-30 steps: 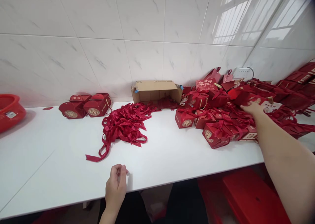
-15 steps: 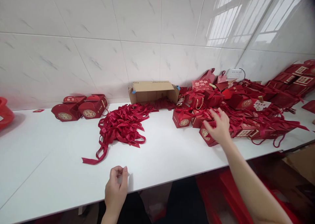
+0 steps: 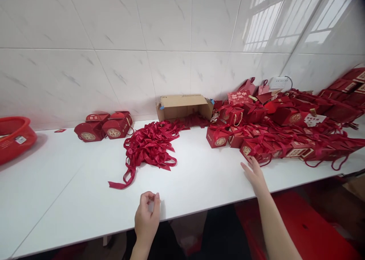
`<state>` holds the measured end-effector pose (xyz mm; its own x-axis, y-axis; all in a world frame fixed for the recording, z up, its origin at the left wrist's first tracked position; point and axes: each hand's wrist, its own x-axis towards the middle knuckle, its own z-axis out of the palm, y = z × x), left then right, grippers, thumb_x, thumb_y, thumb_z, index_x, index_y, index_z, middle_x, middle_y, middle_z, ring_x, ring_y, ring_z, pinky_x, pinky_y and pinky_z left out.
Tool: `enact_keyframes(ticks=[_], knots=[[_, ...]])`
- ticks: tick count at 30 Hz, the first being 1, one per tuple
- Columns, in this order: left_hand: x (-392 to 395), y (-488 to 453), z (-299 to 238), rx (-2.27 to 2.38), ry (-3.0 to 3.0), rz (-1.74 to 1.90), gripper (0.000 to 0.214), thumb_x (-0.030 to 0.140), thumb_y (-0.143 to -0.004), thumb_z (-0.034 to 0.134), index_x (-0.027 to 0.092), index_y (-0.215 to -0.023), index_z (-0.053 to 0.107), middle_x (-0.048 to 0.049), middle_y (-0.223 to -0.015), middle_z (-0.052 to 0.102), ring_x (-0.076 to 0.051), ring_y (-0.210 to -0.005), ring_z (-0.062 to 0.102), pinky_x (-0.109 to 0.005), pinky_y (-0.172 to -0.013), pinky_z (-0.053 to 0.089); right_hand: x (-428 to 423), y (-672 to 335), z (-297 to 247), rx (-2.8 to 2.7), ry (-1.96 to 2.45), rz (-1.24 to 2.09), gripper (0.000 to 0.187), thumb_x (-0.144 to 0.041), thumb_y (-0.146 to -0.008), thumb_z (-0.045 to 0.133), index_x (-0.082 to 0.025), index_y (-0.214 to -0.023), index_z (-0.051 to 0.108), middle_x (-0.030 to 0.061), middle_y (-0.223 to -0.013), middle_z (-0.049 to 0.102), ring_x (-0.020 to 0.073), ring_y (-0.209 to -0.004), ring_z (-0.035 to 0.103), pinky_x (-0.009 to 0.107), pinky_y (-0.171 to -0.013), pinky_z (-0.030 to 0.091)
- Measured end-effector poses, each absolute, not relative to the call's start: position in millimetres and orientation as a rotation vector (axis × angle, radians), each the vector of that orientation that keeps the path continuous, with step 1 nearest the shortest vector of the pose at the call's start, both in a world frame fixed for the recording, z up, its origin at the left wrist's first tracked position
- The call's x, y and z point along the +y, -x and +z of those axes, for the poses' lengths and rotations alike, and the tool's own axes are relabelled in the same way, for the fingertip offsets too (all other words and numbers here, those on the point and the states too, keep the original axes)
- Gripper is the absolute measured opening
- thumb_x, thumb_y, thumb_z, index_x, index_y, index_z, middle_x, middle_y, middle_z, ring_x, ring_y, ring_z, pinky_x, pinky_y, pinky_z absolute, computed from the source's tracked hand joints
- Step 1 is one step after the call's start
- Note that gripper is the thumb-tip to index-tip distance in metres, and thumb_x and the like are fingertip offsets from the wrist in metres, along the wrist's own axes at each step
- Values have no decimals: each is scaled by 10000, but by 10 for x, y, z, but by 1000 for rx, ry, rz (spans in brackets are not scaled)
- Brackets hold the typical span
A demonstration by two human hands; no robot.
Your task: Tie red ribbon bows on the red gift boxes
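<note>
Over the table's front edge, my left hand (image 3: 147, 217) is loosely curled, thumb close to the bent forefinger, with nothing seen in it. My right hand (image 3: 255, 176) is open, fingers and thumb apart, just in front of a small red gift box (image 3: 247, 150) with a round gold emblem. Its fingertips overlap the box's lower edge in view; whether they touch cannot be told. That box belongs to a crowded row of ribbon-tied red boxes (image 3: 298, 149). Left of them lies a tangled heap of dark red ribbons (image 3: 151, 145), one end trailing toward my left hand.
An open cardboard box (image 3: 184, 100) lies against the tiled wall behind the ribbons. Two red boxes (image 3: 118, 126) stand to its left. A red plastic basin (image 3: 17, 140) sits at the far left of the white table (image 3: 85, 199). A power strip (image 3: 278, 82) is at the back right.
My right hand has drawn back from above the red boxes toward the table's front edge, empty. My left hand keeps its curled pose. The view has swung slightly left.
</note>
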<state>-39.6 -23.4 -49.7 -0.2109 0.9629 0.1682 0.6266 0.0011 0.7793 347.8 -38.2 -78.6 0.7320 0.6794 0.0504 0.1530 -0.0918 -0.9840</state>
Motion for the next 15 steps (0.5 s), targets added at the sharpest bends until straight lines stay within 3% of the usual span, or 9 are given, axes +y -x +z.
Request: enact_keyframes(ticks=[5,8,12,15], knots=[[-229,411,-540,1879,-1715,1069,258,494,-810,456,236,-813,468,-11,-769,622,-200,-741,605,-275,-629,440,195,-3082,-532,-982,1684,360,752,-525,-693,594,-187,-1331,385,176,-1303,453,310,-1110,517,451,-846,487],[-229,423,-559,1864,-1763,1068,239,473,-820,459,234,-818,468,-11,-764,620,-193,-719,605,-272,-627,437,642,-2967,-332,-1189,1770,31,740,-444,-687,628,-198,-1340,384,166,-1292,417,340,-1207,386,512,-961,383],[-237,420,-555,1897,-1783,1066,227,458,-823,464,232,-819,473,-16,-776,624,-197,-721,609,-277,-634,440,971,-2939,-303,-1200,1914,-55,535,-414,-719,620,-260,-1219,509,139,-1367,291,412,-1215,281,605,-935,322],[-242,413,-535,1896,-1756,1080,235,467,-810,470,232,-813,482,-18,-775,629,-200,-725,615,-273,-624,444,1000,-2932,-406,-1168,1863,-117,409,-371,-749,597,-245,-1136,550,130,-1376,225,401,-1262,208,592,-980,276]])
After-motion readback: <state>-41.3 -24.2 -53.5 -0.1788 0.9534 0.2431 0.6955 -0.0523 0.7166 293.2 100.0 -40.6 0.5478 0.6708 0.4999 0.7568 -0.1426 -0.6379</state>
